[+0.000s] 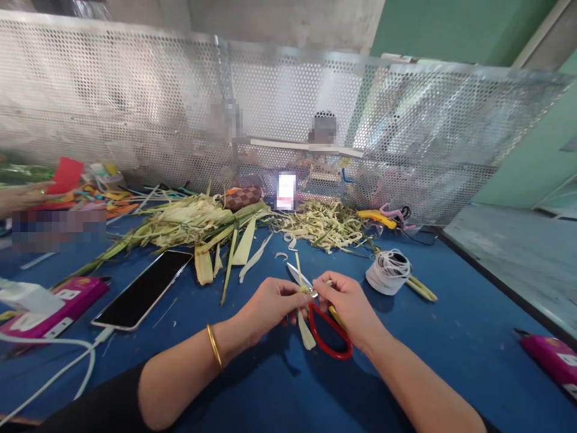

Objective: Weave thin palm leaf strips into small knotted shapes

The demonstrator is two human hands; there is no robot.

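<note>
My left hand (274, 300) is closed in a pinch on a narrow strip of corn husk (306, 331), whose wider pale end hangs below the fingers. Close beside it, my right hand (349, 304) has thumb and forefinger pressed together on a small pale bit that looks like husk. A pair of scissors with red handles (331, 346) lies beneath both hands, its blades pointing away to the left. Some of the scissors and a yellow piece are covered by my right fingers. Loose husk pieces (244, 243) lie just beyond my left hand.
A husk heap (189, 216) and shredded strips (322, 225) lie along the perforated metal screen (288, 84). A string spool (388, 273) stands right; a phone (144, 291) and magenta power strip (63, 307) with cables lie left. Another person's hand (22, 195) is far left.
</note>
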